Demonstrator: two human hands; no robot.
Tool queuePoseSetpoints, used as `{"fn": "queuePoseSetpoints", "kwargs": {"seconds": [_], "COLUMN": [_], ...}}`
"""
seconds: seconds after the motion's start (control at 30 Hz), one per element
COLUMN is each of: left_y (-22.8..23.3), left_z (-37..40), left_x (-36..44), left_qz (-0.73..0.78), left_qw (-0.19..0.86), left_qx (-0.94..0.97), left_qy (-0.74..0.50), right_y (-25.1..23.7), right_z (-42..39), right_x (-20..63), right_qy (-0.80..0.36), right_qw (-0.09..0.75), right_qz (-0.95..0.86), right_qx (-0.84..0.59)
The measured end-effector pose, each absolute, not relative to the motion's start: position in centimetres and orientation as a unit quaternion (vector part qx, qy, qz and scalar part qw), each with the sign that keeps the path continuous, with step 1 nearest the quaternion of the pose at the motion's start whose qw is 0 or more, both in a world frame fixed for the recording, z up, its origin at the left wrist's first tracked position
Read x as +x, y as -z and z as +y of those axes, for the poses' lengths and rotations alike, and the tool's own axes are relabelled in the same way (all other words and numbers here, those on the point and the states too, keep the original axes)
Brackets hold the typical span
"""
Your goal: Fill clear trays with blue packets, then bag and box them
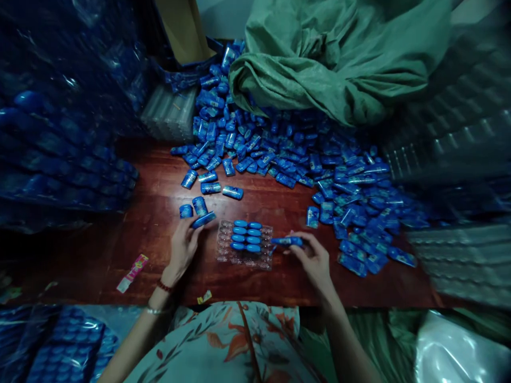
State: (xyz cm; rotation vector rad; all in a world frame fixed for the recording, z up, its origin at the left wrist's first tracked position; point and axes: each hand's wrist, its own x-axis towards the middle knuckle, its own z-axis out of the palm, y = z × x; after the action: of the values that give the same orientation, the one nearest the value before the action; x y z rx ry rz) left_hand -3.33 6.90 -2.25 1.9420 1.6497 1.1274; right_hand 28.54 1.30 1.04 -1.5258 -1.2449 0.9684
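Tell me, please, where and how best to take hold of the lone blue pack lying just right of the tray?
The pack stands apart from the pile on bare table. Probably best to pinch its two long sides from above, coming from its open left side; the pile crowds its right.

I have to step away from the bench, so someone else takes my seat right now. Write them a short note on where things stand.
Left hand: holds one blue pack at the fingertips, beside two loose packs on the wooden table.
Right hand: holds another blue pack at the right edge of the clear tray.
Done: two columns of four packs lie in the tray's far half.
Left: the tray's near pockets look empty; a big heap of packs lies ahead and to the right, by the green sack.
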Motion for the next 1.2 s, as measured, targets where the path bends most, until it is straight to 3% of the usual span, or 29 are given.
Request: {"fn": "queuePoseSetpoints", "kwargs": {"seconds": [0.1, 0.23, 0.5, 0.7, 1.0, 1.2], "left_y": [0.8, 0.6, 1.4, -0.4, 0.1, -1.2], "left_z": [3.3, -0.5, 0.0, 1.2, 1.1, 2.0], "left_x": [-4.0, -2.5, 0.2, 0.4, 1.7, 3.1], "left_qz": [0.576, 0.541, 0.416, 0.358, 0.345, 0.307], "left_qw": [0.155, 0.164, 0.134, 0.144, 0.105, 0.066], "left_qx": [0.694, 0.719, 0.849, 0.881, 0.891, 0.938], "left_qy": [-0.404, -0.403, -0.297, -0.273, -0.275, -0.145], "right_y": [0.2, 1.7, 0.1, -2.2, -3.5, -3.6], "right_z": [-2.3, -3.2, -1.9, -0.9, -0.1, 0.8], "right_x": [26.2, 23.9, 24.6, 22.9, 22.2, 21.2], "right_qy": [-0.393, -0.294, -0.1, -0.035, -0.05, -0.038], "right_qw": [0.462, 0.421, 0.184, 0.041, -0.01, -0.049], "right_qz": [-0.518, -0.645, -0.842, -0.872, -0.886, -0.895], "right_qx": [-0.603, -0.566, -0.497, -0.487, -0.46, -0.441]}}
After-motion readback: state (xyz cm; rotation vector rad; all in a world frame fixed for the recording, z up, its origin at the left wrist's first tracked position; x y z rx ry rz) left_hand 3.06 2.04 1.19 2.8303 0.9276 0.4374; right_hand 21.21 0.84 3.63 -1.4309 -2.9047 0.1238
